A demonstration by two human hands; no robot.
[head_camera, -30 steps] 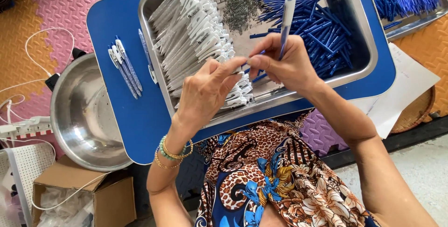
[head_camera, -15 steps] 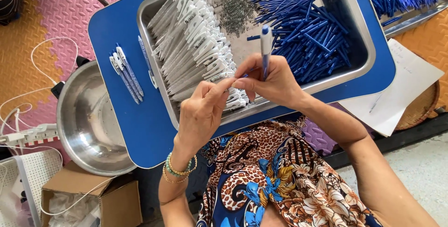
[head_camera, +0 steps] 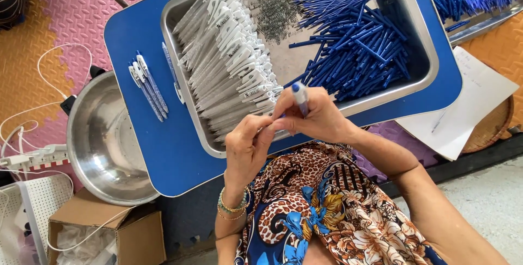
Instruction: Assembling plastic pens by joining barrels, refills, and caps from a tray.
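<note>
Blue-tipped and white in the barrel, a slim plastic pen (head_camera: 299, 97) stands nearly upright in the person's right hand (head_camera: 321, 120), whose fingers are closed round it just over the near rim of the shiny steel tray (head_camera: 422, 41). The left hand (head_camera: 246, 148) meets it from below — thumb and fingertips pinched together against the pen's lower end. Inside the tray, a stack of white clipped pen barrels (head_camera: 229, 52) fills the left side, a loose heap of blue pen parts (head_camera: 359, 47) the right, with tiny metal springs (head_camera: 275, 8) scattered between them. The tray sits on a blue board (head_camera: 141, 150); near its left edge lie a few finished white-and-blue pens (head_camera: 147, 85). A round steel bowl (head_camera: 106, 139) sits beside that edge — touching or not, I cannot tell.
</note>
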